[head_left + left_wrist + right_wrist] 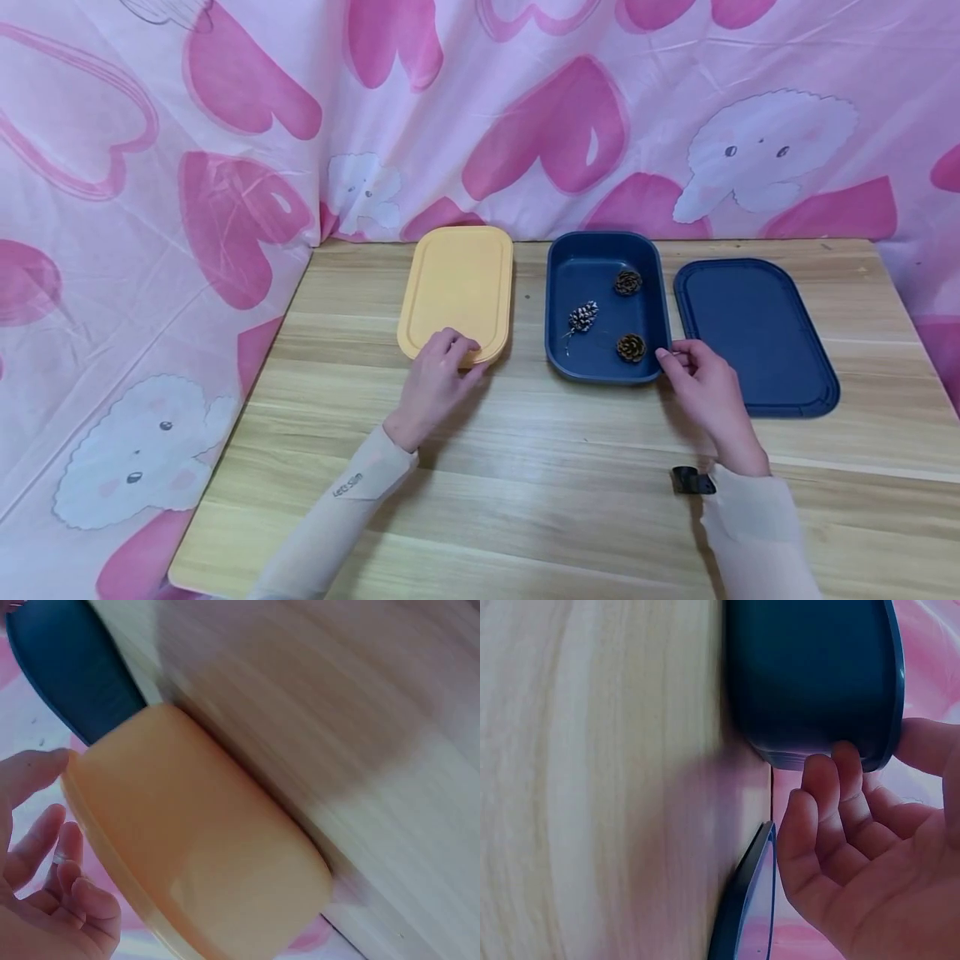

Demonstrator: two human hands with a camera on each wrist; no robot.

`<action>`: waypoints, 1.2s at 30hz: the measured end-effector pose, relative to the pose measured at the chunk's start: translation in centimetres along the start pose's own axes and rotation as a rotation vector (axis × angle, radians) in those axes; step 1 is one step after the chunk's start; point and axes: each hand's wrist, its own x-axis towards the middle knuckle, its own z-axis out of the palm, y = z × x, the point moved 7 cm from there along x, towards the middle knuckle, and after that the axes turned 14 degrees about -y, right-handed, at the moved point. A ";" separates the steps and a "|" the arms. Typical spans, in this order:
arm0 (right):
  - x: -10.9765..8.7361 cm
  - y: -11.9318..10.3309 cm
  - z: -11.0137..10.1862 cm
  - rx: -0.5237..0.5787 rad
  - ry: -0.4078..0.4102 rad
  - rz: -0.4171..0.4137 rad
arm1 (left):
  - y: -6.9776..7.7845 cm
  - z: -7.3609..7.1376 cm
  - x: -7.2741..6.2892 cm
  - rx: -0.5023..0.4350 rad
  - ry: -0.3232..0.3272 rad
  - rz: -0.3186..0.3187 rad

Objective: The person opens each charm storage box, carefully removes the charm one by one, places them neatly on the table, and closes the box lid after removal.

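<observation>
The left hand's (438, 379) fingers (97, 900) are loosely curled, the lidded yellow box's (459, 279) rim merely touched; by the right hand (708, 392), the navy box's (600, 367) corner is pinched. Pinecones (632, 348) are contained; a navy lid (757, 333) is set alongside on the table (540, 500).

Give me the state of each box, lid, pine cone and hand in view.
Yellow box: closed.
Yellow lid: on the yellow box.
Blue box: open.
Frosted pine cone: lying in the blue box.
Brown pine cones: both in the blue box, apart.
Blue lid: off, resting on the table.
Left hand: thumb touching the yellow lid's rim.
Right hand: holding the blue box's near right corner.
</observation>
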 end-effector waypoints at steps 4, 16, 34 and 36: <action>0.1 0.1 0.0 0.000 -0.006 0.004 | -0.1 0.3 0.1 0.075 -0.042 0.007; 0.3 0.0 0.1 -0.010 -0.046 -0.003 | 0.6 0.5 0.6 0.171 -0.067 0.043; 0.3 -0.1 0.1 0.005 -0.053 0.001 | 0.2 0.2 0.8 0.092 -0.105 -0.003; 0.3 -0.1 0.1 0.012 -0.052 0.001 | 0.2 0.2 0.8 0.088 -0.107 -0.008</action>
